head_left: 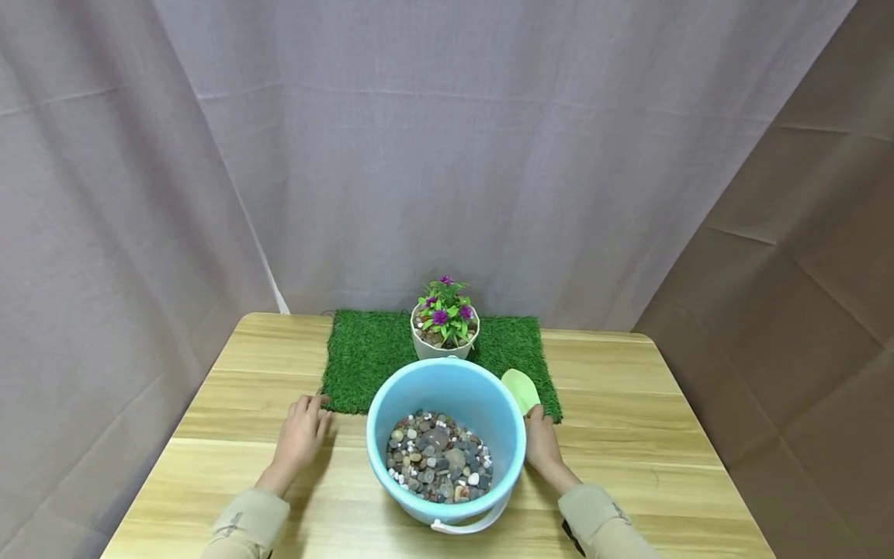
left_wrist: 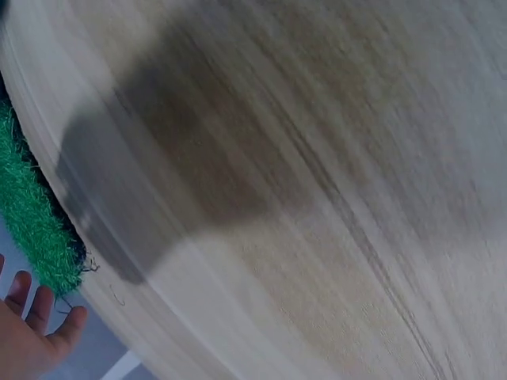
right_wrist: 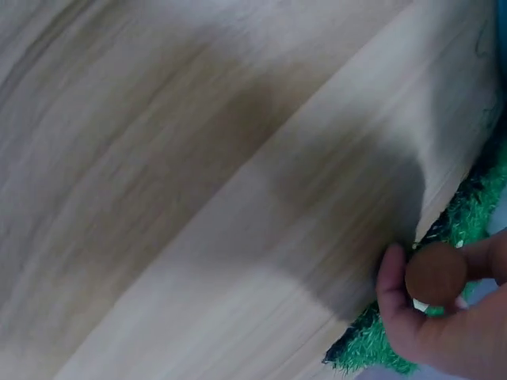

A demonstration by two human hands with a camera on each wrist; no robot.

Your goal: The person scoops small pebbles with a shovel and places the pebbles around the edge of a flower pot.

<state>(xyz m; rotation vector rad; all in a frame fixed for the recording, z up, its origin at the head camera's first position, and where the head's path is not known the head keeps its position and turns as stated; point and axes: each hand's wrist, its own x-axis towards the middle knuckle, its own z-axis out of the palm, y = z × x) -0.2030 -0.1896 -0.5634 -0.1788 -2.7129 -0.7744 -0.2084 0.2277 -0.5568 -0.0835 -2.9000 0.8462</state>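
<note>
My right hand (head_left: pixel 542 444) grips a small garden trowel by its handle, just right of the blue bucket. The trowel's pale green blade (head_left: pixel 521 390) points away over the grass mat, while the round brown end of its handle (right_wrist: pixel 436 274) shows between thumb and fingers in the right wrist view. Pebbles of many colours (head_left: pixel 447 462) lie in the bottom of the light blue bucket (head_left: pixel 447 365). To the left, my left hand (head_left: pixel 302 433) holds nothing; its fingers are loosely bent, fingertips at the mat's front left corner.
Behind the bucket, a white pot (head_left: pixel 438 351) with a purple-flowered plant (head_left: pixel 447 310) stands on the green grass mat (head_left: pixel 370 353). The bucket's white handle (head_left: pixel 471 528) hangs down at the front. Grey curtains (head_left: pixel 447 171) rise behind the wooden table (head_left: pixel 628 419).
</note>
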